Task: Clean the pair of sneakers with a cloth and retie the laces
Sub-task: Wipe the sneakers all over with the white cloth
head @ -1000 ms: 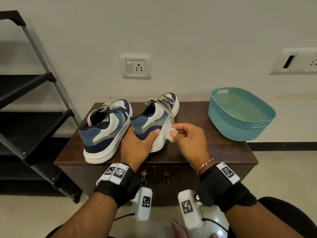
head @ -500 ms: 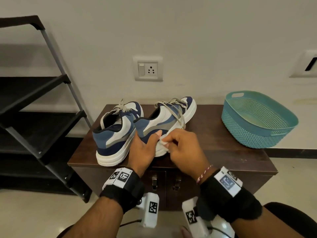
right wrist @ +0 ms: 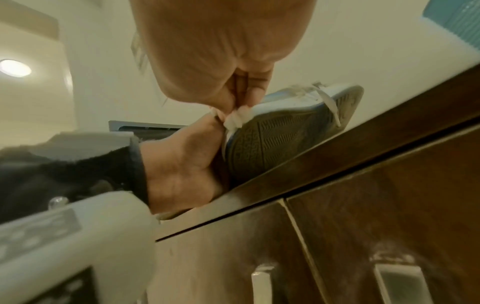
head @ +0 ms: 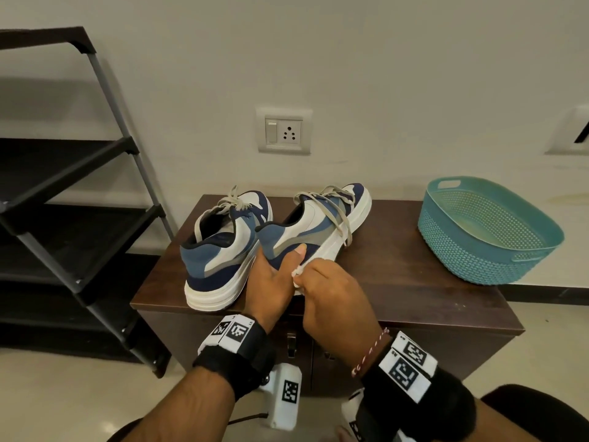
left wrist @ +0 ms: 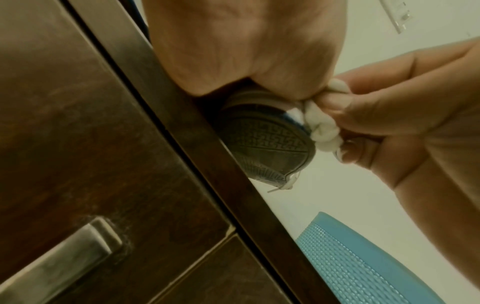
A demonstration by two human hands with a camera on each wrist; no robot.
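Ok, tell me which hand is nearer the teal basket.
Right. The right hand is on the side facing the teal basket; the left hand grips the sneaker heel farther away.

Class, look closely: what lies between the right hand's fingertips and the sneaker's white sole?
A bunched white cloth, pinched by the right hand against the tilted sneaker; the left wrist view shows it best.

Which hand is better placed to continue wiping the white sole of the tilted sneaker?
The right hand. Its fingers already pinch the white cloth against the sole edge of the right sneaker. The left hand grips that sneaker's heel and keeps it tilted, so it is busy.
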